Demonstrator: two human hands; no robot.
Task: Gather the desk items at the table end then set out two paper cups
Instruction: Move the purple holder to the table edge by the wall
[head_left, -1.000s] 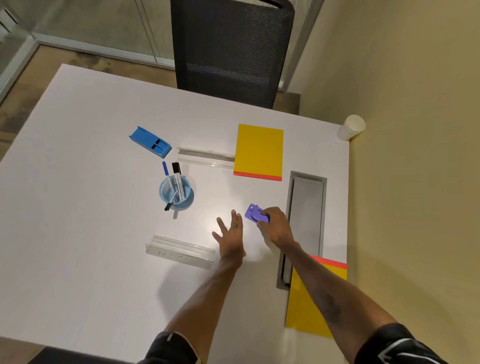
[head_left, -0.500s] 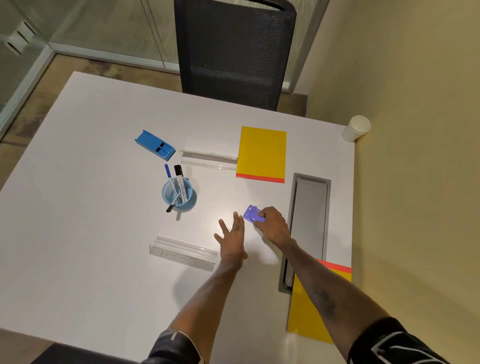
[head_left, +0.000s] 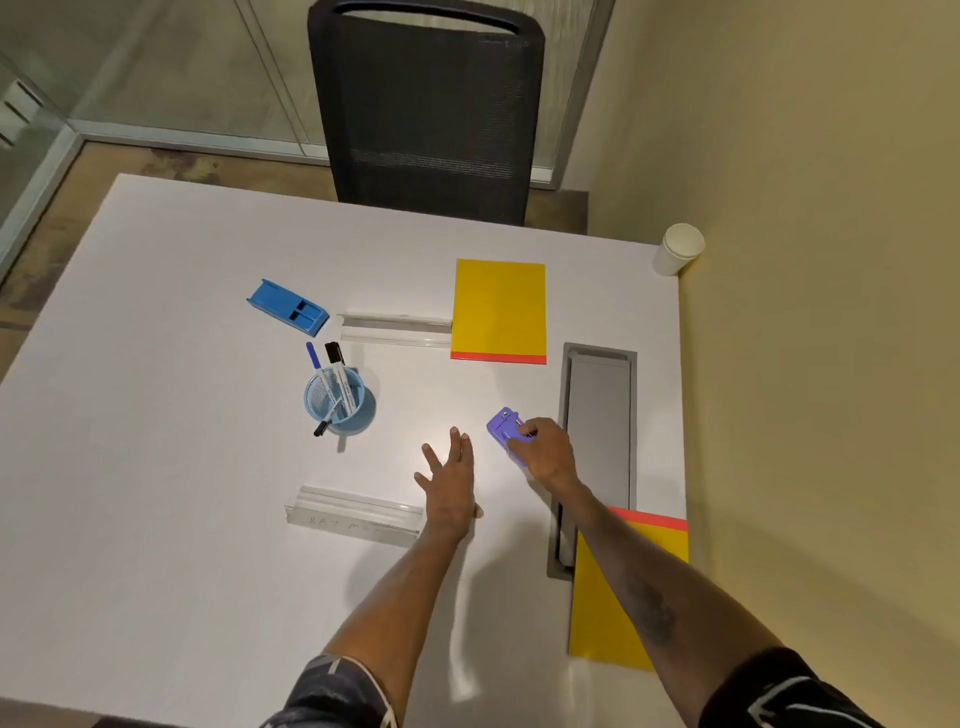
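My right hand (head_left: 544, 453) grips a small purple stapler (head_left: 503, 423) lying on the white table (head_left: 156, 467). Just left of it, my left hand (head_left: 451, 480) hovers with fingers spread and holds nothing. A blue cup with markers (head_left: 340, 397) stands left of centre, and a blue hole punch (head_left: 287, 307) lies beyond it. One yellow notepad (head_left: 498, 309) lies at the far middle, another yellow notepad (head_left: 605, 613) near my right forearm. Two clear acrylic name holders (head_left: 396, 328) (head_left: 353, 514) lie on the table. A white paper cup (head_left: 677, 249) stands at the far right corner.
A grey cable tray (head_left: 600, 415) is recessed in the table by my right hand. A black mesh chair (head_left: 426, 114) stands at the far edge. A beige wall (head_left: 831, 364) runs along the table's right side, and glass panels stand at the back left.
The hands have barely moved; my right hand stays on the purple stapler. The camera has tilted up slightly, showing more of the chair and floor.
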